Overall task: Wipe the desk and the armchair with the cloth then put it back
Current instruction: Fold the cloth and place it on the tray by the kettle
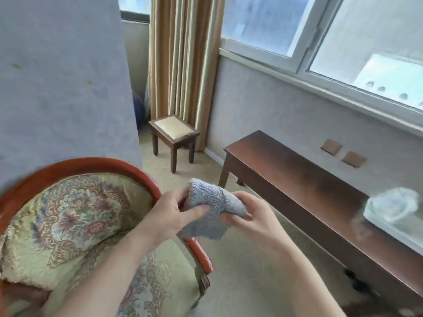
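Observation:
A grey-blue fluffy cloth (pixel 209 209) is bunched between both hands in the middle of the view. My left hand (pixel 168 213) grips its left side, thumb laid across the front. My right hand (pixel 251 221) pinches its right end with curled fingers. Both hands hover above the right arm of the armchair (pixel 75 216), which has a red-brown wooden frame and floral green upholstery at the lower left. The dark wooden desk (pixel 304 179) runs along the wall under the window on the right.
A white tray with crumpled clear plastic (pixel 393 209) sits on the desk at the right edge. A small wooden stool (pixel 174 133) with a pale cushion stands by the striped curtain (pixel 183 56). Beige carpet lies between chair and desk. A grey wall stands on the left.

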Tool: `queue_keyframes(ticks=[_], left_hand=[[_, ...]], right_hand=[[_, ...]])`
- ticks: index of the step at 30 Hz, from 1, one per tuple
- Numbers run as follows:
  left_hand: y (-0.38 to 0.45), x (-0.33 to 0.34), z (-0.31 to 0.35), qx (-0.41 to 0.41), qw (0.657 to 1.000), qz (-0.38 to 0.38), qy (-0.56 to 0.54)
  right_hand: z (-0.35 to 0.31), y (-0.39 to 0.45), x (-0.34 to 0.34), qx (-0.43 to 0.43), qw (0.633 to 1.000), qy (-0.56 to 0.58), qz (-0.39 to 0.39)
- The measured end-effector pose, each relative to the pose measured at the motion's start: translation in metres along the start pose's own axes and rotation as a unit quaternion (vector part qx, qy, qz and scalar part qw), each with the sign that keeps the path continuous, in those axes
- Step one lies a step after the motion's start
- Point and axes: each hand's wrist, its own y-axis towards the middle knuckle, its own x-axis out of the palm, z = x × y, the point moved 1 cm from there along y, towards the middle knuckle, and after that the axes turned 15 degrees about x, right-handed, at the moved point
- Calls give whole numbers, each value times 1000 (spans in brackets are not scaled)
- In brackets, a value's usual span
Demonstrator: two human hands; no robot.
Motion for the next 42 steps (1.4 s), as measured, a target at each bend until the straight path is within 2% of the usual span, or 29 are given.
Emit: queue_keyframes(ticks=[3, 8, 11, 15, 19, 24, 27, 30, 33, 37, 42], left_hand=[[22, 49, 2, 19, 998, 4, 54], [54, 153, -1, 36, 996, -73, -24], [77, 230, -3, 45, 995, -84, -33], [108, 346, -19, 36, 984, -165, -57], [137, 452, -42, 26, 978, -200, -50], [177, 552, -71, -24, 978, -201, -49], [207, 596, -91, -33, 977, -205, -39], [244, 634, -117, -17, 966, -256, -24], [290, 676, -154, 7, 947, -320, 39], [346, 738, -209, 11, 926, -367, 90], [398, 804, -258, -2, 879, -466, 102]], right_hand=[[23, -30, -42, 31, 993, 114, -1], [78, -61, -121, 45, 957, 287, 4], [115, -83, -178, 46, 926, 370, 58], [173, -112, -263, 79, 885, 430, 161], [224, -141, -346, 104, 873, 419, 227], [287, -163, -430, 105, 894, 365, 237], [315, -150, -467, 112, 893, 344, 267], [340, -125, -501, 144, 879, 330, 313], [370, -94, -538, 198, 861, 276, 379], [421, -58, -584, 279, 827, 211, 440], [481, -29, -635, 376, 790, 156, 458]])
